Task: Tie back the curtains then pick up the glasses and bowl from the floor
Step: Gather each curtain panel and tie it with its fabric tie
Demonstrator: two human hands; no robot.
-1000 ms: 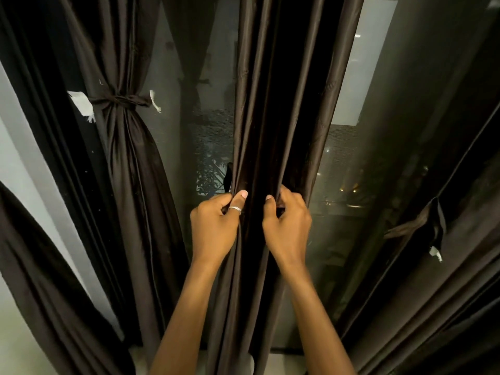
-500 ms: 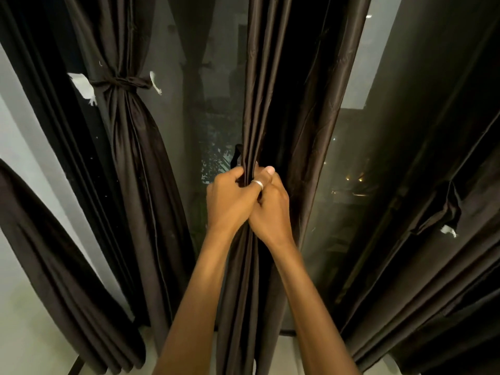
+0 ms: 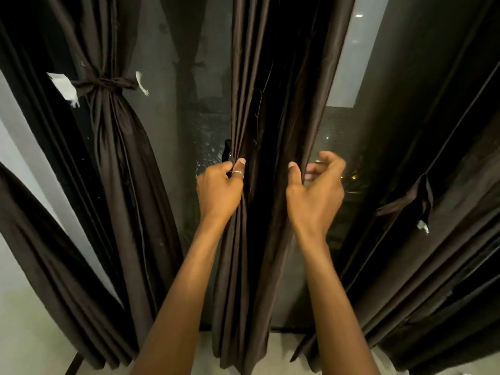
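At window, left hand, right hand gripping curtain

Home room, with floor-length brown curtains over tall window glass, dark outside
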